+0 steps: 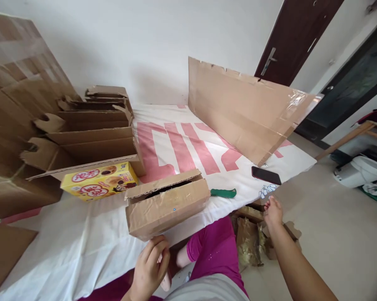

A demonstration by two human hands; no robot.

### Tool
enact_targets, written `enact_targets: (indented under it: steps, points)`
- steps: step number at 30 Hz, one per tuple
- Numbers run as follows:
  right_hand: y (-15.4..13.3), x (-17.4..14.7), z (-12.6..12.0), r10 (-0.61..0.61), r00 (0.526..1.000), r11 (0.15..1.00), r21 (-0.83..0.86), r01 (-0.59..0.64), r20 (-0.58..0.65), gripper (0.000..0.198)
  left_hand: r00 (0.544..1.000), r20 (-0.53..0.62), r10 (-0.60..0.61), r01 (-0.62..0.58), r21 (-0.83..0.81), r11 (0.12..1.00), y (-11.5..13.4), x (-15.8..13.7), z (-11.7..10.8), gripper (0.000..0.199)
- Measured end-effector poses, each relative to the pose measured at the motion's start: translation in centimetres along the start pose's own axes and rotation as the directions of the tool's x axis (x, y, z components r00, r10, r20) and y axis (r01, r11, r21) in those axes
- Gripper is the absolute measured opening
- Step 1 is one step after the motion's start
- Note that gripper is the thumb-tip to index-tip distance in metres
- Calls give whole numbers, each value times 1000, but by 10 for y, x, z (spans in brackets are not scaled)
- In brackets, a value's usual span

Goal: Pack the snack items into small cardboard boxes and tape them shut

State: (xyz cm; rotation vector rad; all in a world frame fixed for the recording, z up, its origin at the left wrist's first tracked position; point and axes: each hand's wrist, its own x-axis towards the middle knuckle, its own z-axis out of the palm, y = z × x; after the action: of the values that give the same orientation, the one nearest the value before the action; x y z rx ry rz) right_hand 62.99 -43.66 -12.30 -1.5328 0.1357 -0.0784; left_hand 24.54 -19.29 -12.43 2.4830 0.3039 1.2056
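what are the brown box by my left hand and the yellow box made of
The brown box looks like corrugated cardboard, dull with shiny patches, perhaps tape; its raw edge looks ridged. The yellow box seems thin paperboard, smooth with bright printing.

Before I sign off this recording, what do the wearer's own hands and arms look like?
Both the left hand and right hand are ungloved. The right forearm shows no sleeve, watch or bracelet; little of the left arm shows.

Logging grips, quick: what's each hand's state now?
Left hand: fingers curled near cardboard box; hold can't be told.
Right hand: fingers curled by white pieces; hold unclear.
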Motion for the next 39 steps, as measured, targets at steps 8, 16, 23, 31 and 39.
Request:
enact_targets:
  steps: [8, 16, 23, 31, 39]
  points:
    - [45, 8, 12, 191, 981, 981, 45, -189, -38, 25, 999, 52, 11, -15, 76, 997, -3, -1, 3, 13]
    - [47, 13, 9, 273, 962, 957, 102, -271, 2, 17, 997, 68, 33, -40, 116, 992, -1, 3, 3, 13]
    - [32, 23, 9, 232, 973, 959, 170, -228, -1, 12, 995, 83, 57, -68, 126, 990, 3, 7, 0, 15]
    - [24, 34, 14, 269, 963, 954, 139, -265, -12, 20, 988, 115, 105, -122, 153, 981, 2, 4, 1, 17]
    - [20, 29, 18, 259, 966, 959, 112, -260, 24, 22, 983, 118, 141, -160, 172, 972, 1, 4, 3, 18]
